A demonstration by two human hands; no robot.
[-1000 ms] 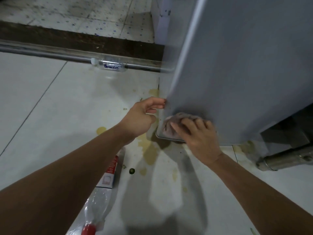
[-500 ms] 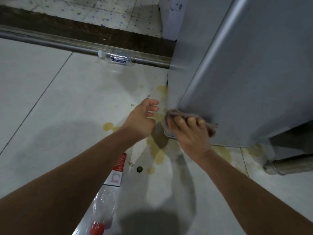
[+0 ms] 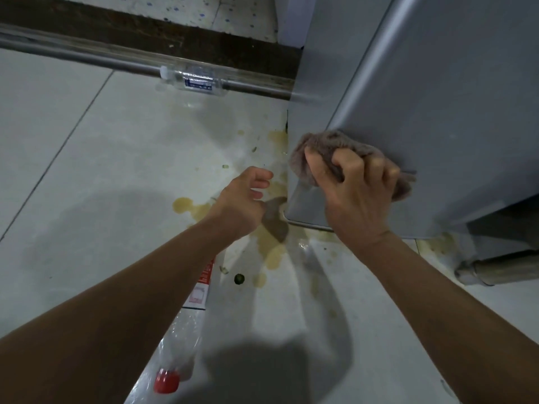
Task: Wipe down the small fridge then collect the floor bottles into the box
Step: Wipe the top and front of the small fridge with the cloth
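Observation:
The small grey fridge (image 3: 437, 97) stands at the right, its lower front corner close to me. My right hand (image 3: 357, 193) grips a bunched brownish cloth (image 3: 329, 144) against that corner edge. Left of the fridge my left hand (image 3: 243, 199) hovers above the floor with loosely curled fingers, holding nothing. A clear bottle with a blue label (image 3: 194, 81) lies by the metal threshold rail. A second clear bottle with a red cap and red label (image 3: 186, 330) lies on the floor, partly hidden under my left forearm. No box is in view.
Yellowish spill stains (image 3: 268, 243) spread over the white floor tiles by the fridge corner. A metal rail (image 3: 87, 59) and a dark sill run across the back. A metal cylinder (image 3: 501, 266) lies on the floor beneath the fridge at the right.
My right hand has bunched the cloth and moved it from the fridge's bottom face up to the corner edge. My left hand has come off the fridge edge and drawn back left.

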